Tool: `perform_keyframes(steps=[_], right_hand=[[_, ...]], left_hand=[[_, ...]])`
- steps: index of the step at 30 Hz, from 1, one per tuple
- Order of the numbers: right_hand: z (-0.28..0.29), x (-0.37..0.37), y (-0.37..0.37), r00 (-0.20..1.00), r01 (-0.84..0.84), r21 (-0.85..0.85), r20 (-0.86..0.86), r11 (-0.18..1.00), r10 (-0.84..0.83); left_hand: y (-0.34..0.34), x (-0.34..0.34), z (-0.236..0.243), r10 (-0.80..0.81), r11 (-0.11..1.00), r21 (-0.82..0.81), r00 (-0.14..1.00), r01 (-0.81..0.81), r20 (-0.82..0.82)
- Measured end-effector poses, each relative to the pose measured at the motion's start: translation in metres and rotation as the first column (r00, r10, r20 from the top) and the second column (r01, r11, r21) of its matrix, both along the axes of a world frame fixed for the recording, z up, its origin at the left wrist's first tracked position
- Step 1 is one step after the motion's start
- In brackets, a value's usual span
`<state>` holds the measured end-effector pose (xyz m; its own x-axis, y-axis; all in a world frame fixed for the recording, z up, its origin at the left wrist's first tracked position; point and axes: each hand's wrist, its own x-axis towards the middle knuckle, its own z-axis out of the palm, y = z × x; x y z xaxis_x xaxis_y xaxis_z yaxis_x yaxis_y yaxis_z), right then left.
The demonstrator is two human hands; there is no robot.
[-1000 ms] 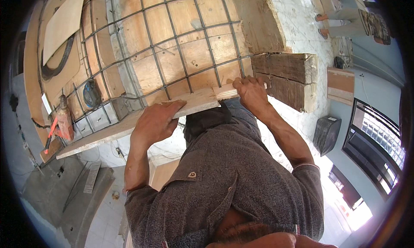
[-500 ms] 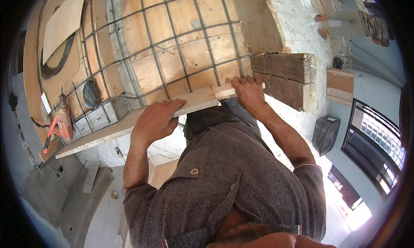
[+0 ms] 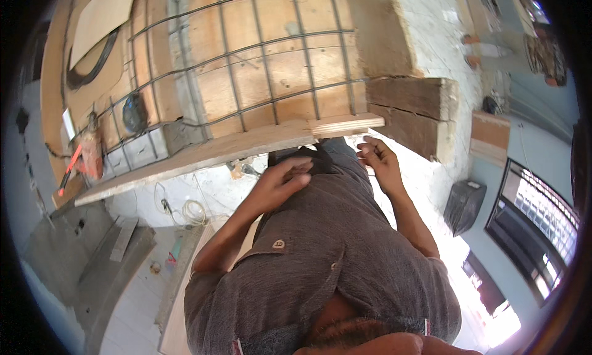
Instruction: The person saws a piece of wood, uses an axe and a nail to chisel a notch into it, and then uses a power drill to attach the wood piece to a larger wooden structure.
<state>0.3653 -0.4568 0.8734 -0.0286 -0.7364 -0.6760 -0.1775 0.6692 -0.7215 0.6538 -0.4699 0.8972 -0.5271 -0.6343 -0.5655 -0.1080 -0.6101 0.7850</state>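
I see my left hand (image 3: 285, 180) below the long board (image 3: 203, 154), in front of my dark clothing, its fingers apart and holding nothing. My right hand (image 3: 379, 159) hangs just below the short layered plywood piece (image 3: 345, 123), fingers loosely bent and apart, empty. Above the boards, a wire grid (image 3: 262, 46) lies over plywood panels (image 3: 290, 71). At the left, a red and grey power tool (image 3: 92, 154) lies near a dark blue-black object (image 3: 134, 113) and a red-handled tool (image 3: 75, 159).
Weathered timber blocks (image 3: 404, 99) sit at the right end of the grid. Another person's legs (image 3: 487, 49) show at top right. A black box (image 3: 465, 204) is at right, loose cables (image 3: 194, 212) are below the long board, and a grey concrete step (image 3: 92, 262) is lower left.
Both my hands have let go of the boards and pulled down toward my body. The view has shifted slightly, and more floor with cables shows under the long board.
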Motion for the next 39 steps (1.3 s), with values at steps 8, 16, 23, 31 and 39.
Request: perform_keyframes(steps=[8, 16, 23, 31, 39], right_hand=[[-0.041, 0.027, -0.025, 0.692, 0.512, 0.231, 0.46, 0.827, -0.557], [-0.032, 0.028, -0.037, 0.742, 0.452, 0.212, 0.45, 0.866, -0.497], [-0.048, 0.012, -0.035, 0.728, 0.445, 0.174, 0.5, 0.878, -0.468], [-0.037, 0.021, -0.038, 0.741, 0.437, 0.192, 0.477, 0.879, -0.473], [-0.036, 0.025, -0.041, 0.759, 0.412, 0.191, 0.468, 0.891, -0.452]], left_hand=[[-0.003, -0.07, -0.092, 0.686, 0.662, 0.575, 0.698, -0.481, -0.206], [-0.012, -0.095, -0.088, 0.793, 0.531, 0.597, 0.6, -0.601, -0.102], [-0.012, -0.101, -0.089, 0.797, 0.571, 0.575, 0.564, -0.586, -0.216], [-0.019, -0.098, -0.08, 0.789, 0.579, 0.595, 0.566, -0.558, -0.238], [-0.015, -0.097, -0.088, 0.762, 0.606, 0.565, 0.613, -0.56, -0.21]])
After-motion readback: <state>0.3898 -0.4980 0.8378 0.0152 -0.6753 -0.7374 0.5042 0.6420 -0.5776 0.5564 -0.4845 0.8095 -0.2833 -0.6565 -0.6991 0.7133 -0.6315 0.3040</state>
